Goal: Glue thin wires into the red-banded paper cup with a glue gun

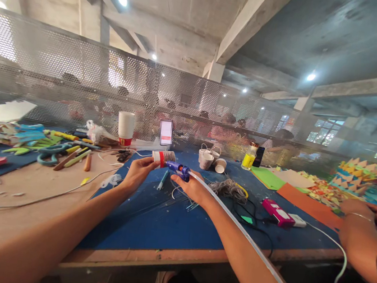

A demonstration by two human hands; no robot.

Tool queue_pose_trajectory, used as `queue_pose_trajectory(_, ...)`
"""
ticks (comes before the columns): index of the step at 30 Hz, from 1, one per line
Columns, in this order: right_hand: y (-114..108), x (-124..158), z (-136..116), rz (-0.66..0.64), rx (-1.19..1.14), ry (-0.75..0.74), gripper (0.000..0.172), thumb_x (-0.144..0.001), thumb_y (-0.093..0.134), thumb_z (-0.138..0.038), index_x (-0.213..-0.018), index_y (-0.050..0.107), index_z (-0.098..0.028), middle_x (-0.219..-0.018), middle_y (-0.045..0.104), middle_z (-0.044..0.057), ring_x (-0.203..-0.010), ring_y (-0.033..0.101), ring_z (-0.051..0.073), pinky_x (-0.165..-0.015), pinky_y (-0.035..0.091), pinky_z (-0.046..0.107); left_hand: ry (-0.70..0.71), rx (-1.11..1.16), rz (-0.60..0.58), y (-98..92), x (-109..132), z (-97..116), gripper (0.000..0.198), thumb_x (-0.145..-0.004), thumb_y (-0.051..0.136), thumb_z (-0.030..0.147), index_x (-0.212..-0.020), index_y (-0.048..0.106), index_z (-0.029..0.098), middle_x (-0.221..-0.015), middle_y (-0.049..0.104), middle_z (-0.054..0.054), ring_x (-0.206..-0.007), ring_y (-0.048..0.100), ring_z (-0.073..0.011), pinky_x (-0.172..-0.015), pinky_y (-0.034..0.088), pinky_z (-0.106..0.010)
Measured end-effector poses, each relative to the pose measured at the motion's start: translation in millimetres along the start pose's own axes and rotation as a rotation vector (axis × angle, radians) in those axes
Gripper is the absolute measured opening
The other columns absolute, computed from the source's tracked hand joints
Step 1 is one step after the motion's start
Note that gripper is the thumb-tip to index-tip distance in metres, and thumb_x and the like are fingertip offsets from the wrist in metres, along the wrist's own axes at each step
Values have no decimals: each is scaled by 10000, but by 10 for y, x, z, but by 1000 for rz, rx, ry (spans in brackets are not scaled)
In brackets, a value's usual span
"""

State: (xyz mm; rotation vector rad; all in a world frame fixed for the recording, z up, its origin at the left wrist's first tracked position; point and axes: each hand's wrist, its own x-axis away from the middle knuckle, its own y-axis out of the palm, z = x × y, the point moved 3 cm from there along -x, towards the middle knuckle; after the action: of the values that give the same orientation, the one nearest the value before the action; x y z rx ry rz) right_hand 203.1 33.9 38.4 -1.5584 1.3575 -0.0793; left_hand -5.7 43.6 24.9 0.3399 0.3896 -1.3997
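My left hand [139, 171] is closed on a small paper cup with a red band [162, 156], held on its side above the blue table [172, 226]. My right hand [192, 188] grips a blue glue gun [178, 170] whose nozzle points at the cup's side. A long clear glue stick [234, 221] runs back from the gun along my right forearm.
Small paper cups [212, 160] and a yellow bottle [249, 157] stand behind. A stack of white cups [125, 128], scissors [51, 153], coloured paper scraps and cables lie left. A pink device [277, 213] and another person's arms [363, 225] are at the right. A mesh screen backs the table.
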Motion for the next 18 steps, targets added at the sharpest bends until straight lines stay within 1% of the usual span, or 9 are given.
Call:
queue_pose_trajectory(3, 0, 1, 3, -1, -1, -1, 353, -877, 562, -570, -990, 677, -256, -855, 698, 2, -768, 624, 181, -685, 438, 254, -9, 15, -9, -2, -8, -18, 430, -677, 768, 498, -912, 775, 138, -827, 738, -44, -755, 576, -189, -715, 411, -259)
queue_pose_trajectory(10, 4, 7, -1, -4, 0, 6, 360, -878, 552, -580, -984, 678, -259, -864, 701, 2, -779, 631, 185, -687, 439, 253, -18, 39, -25, -3, -16, -32, 456, -687, 762, 501, -961, 774, 137, -915, 750, -66, -808, 596, -206, -743, 423, -266)
queue_pose_trajectory(16, 22, -1, 28, 13, -13, 3, 355, -877, 560, -574, -971, 683, -255, -867, 711, 5, -791, 640, 188, -705, 446, 253, -25, 57, -50, 20, 9, 25, 456, -700, 758, 495, -984, 770, 139, -877, 750, -64, -840, 608, -220, -778, 437, -278)
queue_pose_trajectory(18, 26, -4, 32, 20, -17, -4, 348, -878, 563, -563, -970, 685, -250, -863, 711, 6, -782, 636, 184, -696, 442, 249, -24, 33, -42, 22, 17, 39, 442, -699, 756, 500, -954, 776, 140, -855, 747, -57, -828, 609, -221, -775, 441, -281)
